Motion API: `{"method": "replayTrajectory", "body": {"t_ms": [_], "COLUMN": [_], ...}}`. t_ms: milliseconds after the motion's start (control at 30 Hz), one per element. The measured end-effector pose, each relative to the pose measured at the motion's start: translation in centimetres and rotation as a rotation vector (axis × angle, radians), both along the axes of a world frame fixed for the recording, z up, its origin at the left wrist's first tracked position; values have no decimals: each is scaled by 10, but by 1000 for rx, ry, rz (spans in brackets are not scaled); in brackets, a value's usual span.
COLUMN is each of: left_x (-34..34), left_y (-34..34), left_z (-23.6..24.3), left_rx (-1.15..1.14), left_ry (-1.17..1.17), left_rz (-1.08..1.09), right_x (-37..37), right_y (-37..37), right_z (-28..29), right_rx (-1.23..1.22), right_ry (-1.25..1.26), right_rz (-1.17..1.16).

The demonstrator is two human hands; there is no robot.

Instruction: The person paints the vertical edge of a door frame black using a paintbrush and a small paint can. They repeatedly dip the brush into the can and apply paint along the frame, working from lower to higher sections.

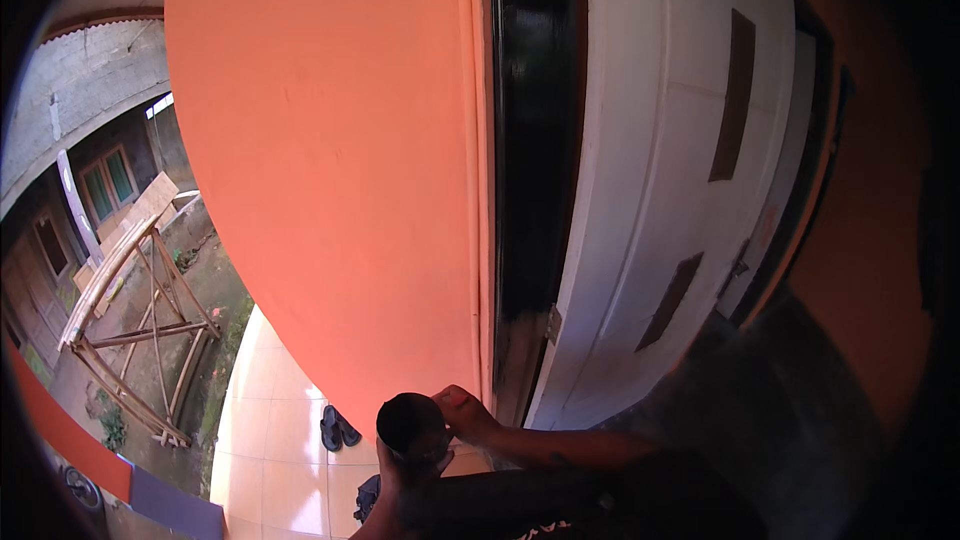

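A dark round container (411,420), its top rim facing up, sits low in the middle of the view, in front of the orange wall (330,170). My left hand (395,470) is wrapped round it from below and the left. My right hand (466,412) is at the container's right rim with fingers bent together; whatever they grip is too small or hidden to name. Just above and to the right stands a glossy black door frame (530,140), browner and duller near its bottom.
A white door (630,140) with two dark slots stands at the right. Dark sandals (333,428) lie on pale floor tiles (260,420). A bamboo rack (140,330) stands in the yard at left, before a building with windows (105,180). A dark floor (760,390) extends at lower right.
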State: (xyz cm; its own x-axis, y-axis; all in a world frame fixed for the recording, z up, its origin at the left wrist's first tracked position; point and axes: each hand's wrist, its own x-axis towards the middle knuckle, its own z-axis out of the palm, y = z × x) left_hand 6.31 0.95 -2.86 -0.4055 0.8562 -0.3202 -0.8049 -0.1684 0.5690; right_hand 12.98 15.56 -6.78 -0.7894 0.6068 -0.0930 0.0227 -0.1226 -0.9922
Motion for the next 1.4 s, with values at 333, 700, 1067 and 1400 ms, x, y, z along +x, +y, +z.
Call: {"method": "replayTrajectory", "body": {"t_ms": [333, 700, 1067, 1400], "left_x": [-8, -13, -37, -41], "left_y": [-8, -13, -52, -64], "left_z": [-33, -59, -67, -44], "left_rx": [88, 53, 161, 52], "left_ry": [215, 209, 555, 273], "left_rz": [-64, -20, 64, 341], "right_x": [9, 10, -22, -30], "right_y": [-8, -14, -30, -15], "right_z": [-1, -25, -17, -45], "right_rx": [-81, -260, -166, -221], "right_ry": [70, 54, -79, -177], "right_rz": [-34, 0, 250, 434]}}
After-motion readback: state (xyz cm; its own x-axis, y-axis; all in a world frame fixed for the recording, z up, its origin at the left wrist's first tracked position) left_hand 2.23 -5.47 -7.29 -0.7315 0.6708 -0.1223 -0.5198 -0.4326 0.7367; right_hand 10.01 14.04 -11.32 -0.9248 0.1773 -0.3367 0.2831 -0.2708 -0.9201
